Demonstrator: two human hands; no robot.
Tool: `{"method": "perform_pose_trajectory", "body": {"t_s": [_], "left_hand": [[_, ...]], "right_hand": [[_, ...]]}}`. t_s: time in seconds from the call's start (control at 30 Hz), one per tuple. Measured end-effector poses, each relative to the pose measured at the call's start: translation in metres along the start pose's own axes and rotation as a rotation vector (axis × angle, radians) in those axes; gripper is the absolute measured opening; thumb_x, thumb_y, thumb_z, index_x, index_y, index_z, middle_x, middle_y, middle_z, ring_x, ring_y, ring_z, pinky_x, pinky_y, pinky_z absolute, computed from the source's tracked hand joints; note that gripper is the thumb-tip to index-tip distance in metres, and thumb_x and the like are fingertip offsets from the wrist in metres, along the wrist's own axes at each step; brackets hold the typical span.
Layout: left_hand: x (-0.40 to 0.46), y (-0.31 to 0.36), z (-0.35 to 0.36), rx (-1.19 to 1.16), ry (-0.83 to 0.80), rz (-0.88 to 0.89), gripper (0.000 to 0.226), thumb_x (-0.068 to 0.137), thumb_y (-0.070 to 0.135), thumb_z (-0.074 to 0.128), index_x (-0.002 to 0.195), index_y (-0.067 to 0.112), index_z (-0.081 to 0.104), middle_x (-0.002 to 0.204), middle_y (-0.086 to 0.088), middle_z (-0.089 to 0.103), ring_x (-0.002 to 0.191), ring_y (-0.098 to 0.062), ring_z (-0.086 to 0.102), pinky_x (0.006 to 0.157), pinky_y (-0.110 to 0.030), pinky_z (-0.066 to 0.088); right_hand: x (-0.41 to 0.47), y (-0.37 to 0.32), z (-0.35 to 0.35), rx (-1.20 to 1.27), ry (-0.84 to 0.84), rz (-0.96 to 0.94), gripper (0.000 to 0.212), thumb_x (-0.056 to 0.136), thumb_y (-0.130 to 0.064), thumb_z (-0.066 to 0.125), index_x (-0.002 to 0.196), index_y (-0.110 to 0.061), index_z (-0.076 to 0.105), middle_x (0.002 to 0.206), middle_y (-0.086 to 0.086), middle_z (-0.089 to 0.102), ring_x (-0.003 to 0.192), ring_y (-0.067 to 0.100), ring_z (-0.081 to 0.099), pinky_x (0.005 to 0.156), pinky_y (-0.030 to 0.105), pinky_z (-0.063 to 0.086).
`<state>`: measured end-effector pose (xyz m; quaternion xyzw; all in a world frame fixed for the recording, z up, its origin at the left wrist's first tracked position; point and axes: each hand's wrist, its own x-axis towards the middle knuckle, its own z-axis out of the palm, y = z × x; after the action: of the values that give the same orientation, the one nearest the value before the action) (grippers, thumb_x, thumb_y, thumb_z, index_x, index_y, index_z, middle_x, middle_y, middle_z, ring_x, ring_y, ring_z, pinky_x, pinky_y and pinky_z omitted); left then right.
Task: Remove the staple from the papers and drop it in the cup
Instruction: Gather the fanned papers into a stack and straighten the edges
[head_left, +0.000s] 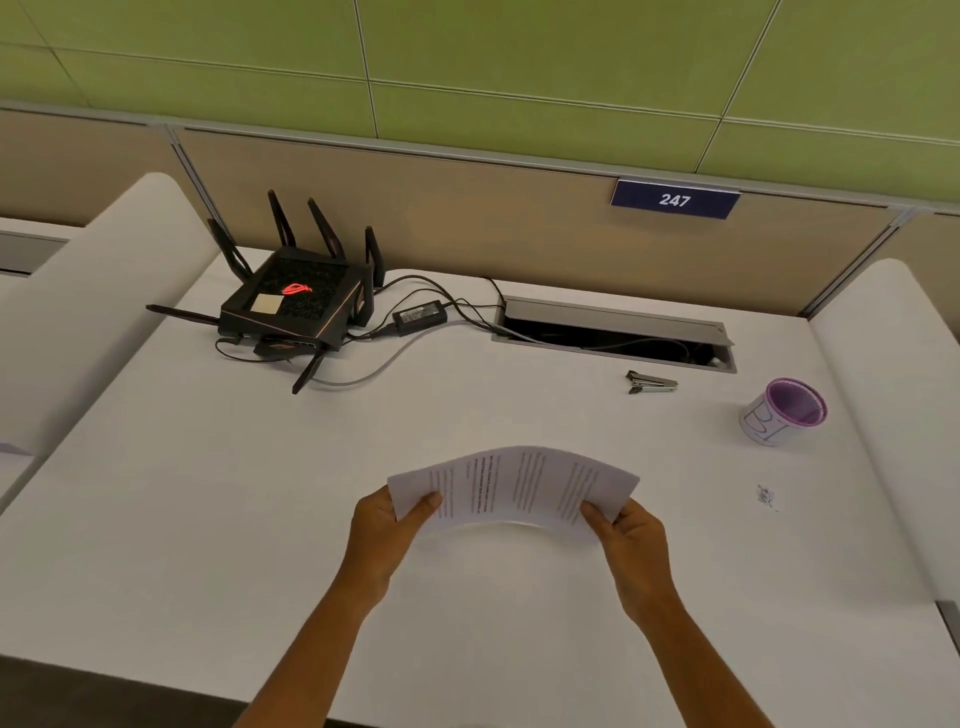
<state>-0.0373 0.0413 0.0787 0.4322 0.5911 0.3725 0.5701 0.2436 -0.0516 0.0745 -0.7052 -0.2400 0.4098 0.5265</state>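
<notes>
At frame centre, the left hand (387, 522) and right hand (631, 527) each pinch an end of the bowed papers (511, 488) above the bench (208, 493); the cup (784, 411) stands at right.

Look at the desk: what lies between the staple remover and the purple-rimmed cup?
Nothing. In the head view, only bare white desk separates the staple remover from the cup, which stands to its right, slightly nearer the person.

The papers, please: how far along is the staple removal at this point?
Nothing looks done. Both hands, left and right, hold the papers above the desk. The staple remover lies untouched; the staple itself isn't discernible. Pulling it and dropping it in the cup remain.
</notes>
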Motion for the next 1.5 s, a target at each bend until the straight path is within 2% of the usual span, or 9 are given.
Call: {"method": "perform_pose_trajectory", "body": {"t_s": [0.1, 0.3, 0.4, 0.57, 0.7, 0.87, 1.27, 1.37, 1.5], "left_hand": [[-0.004, -0.008, 0.002, 0.02, 0.015, -0.02, 0.02, 0.093, 0.02, 0.08, 0.11, 0.026, 0.073, 0.103, 0.006, 0.077, 0.1, -0.014, 0.073, 0.085, -0.023, 0.063], [-0.008, -0.005, 0.004, -0.034, 0.026, 0.008, 0.019, 0.093, 0.018, 0.08, 0.105, 0.031, 0.074, 0.102, 0.009, 0.078, 0.097, -0.009, 0.074, 0.07, -0.008, 0.058], [-0.01, -0.014, 0.006, -0.015, 0.019, -0.037, 0.019, 0.093, 0.02, 0.08, 0.11, 0.026, 0.073, 0.105, 0.005, 0.078, 0.101, -0.014, 0.074, 0.069, -0.011, 0.06], [-0.011, -0.018, 0.003, 0.002, 0.007, -0.082, 0.018, 0.091, 0.025, 0.082, 0.108, 0.025, 0.075, 0.103, 0.004, 0.081, 0.097, -0.019, 0.077, 0.072, -0.023, 0.062], [-0.015, -0.023, -0.004, -0.021, -0.043, -0.096, 0.023, 0.089, 0.021, 0.084, 0.11, 0.025, 0.077, 0.102, 0.007, 0.084, 0.098, -0.014, 0.08, 0.076, -0.027, 0.065], [-0.015, -0.029, -0.015, 0.006, -0.068, -0.062, 0.028, 0.091, 0.018, 0.082, 0.117, 0.027, 0.076, 0.108, 0.011, 0.083, 0.102, -0.007, 0.077, 0.079, -0.021, 0.064], [0.002, 0.006, 0.027, 0.121, -0.296, 0.015, 0.02, 0.1, 0.023, 0.072, 0.118, 0.03, 0.076, 0.108, 0.015, 0.082, 0.102, -0.007, 0.077, 0.079, -0.018, 0.062], [0.005, 0.016, 0.045, 0.063, -0.302, -0.002, 0.017, 0.103, 0.028, 0.068, 0.119, 0.028, 0.075, 0.109, 0.011, 0.082, 0.099, -0.013, 0.08, 0.081, -0.025, 0.065], [0.009, 0.018, 0.063, 0.059, -0.291, -0.05, 0.018, 0.105, 0.035, 0.063, 0.114, 0.025, 0.075, 0.106, 0.002, 0.083, 0.094, -0.022, 0.081, 0.086, -0.044, 0.068]], "right_hand": [[-0.002, 0.011, 0.002, -0.003, 0.018, 0.034, 0.017, 0.094, -0.01, 0.073, 0.11, -0.015, 0.076, 0.101, -0.003, 0.08, 0.102, 0.019, 0.074, 0.082, 0.023, 0.056], [-0.002, 0.006, 0.002, -0.004, 0.044, 0.029, 0.016, 0.095, -0.014, 0.073, 0.11, -0.018, 0.075, 0.101, -0.002, 0.079, 0.099, 0.016, 0.073, 0.083, 0.025, 0.057], [-0.002, 0.01, 0.003, -0.02, 0.041, 0.061, 0.016, 0.095, -0.012, 0.072, 0.11, -0.015, 0.074, 0.101, -0.001, 0.078, 0.102, 0.021, 0.073, 0.077, 0.02, 0.054], [0.005, -0.01, -0.004, -0.024, 0.007, 0.04, 0.018, 0.095, -0.017, 0.073, 0.112, -0.019, 0.075, 0.103, -0.004, 0.08, 0.099, 0.018, 0.075, 0.084, 0.032, 0.06], [0.021, -0.042, -0.013, -0.154, -0.052, -0.028, 0.012, 0.096, -0.021, 0.071, 0.108, -0.023, 0.074, 0.1, -0.007, 0.08, 0.091, 0.018, 0.077, 0.077, 0.034, 0.062], [0.037, -0.083, -0.017, -0.407, -0.173, -0.138, 0.01, 0.097, -0.02, 0.069, 0.102, -0.026, 0.075, 0.093, -0.009, 0.078, 0.077, 0.011, 0.075, 0.064, 0.023, 0.055], [0.06, -0.108, 0.013, -0.831, -0.433, -0.2, 0.004, 0.095, -0.02, 0.07, 0.097, -0.022, 0.073, 0.098, -0.004, 0.073, 0.085, 0.017, 0.071, 0.071, 0.027, 0.057], [0.06, -0.103, 0.021, -0.874, -0.472, -0.21, 0.006, 0.095, -0.019, 0.069, 0.097, -0.022, 0.074, 0.1, -0.004, 0.072, 0.089, 0.015, 0.069, 0.077, 0.03, 0.057], [0.06, -0.098, 0.026, -0.898, -0.499, -0.217, 0.007, 0.096, -0.018, 0.069, 0.099, -0.022, 0.074, 0.1, -0.006, 0.071, 0.086, 0.01, 0.066, 0.071, 0.022, 0.051]]}}
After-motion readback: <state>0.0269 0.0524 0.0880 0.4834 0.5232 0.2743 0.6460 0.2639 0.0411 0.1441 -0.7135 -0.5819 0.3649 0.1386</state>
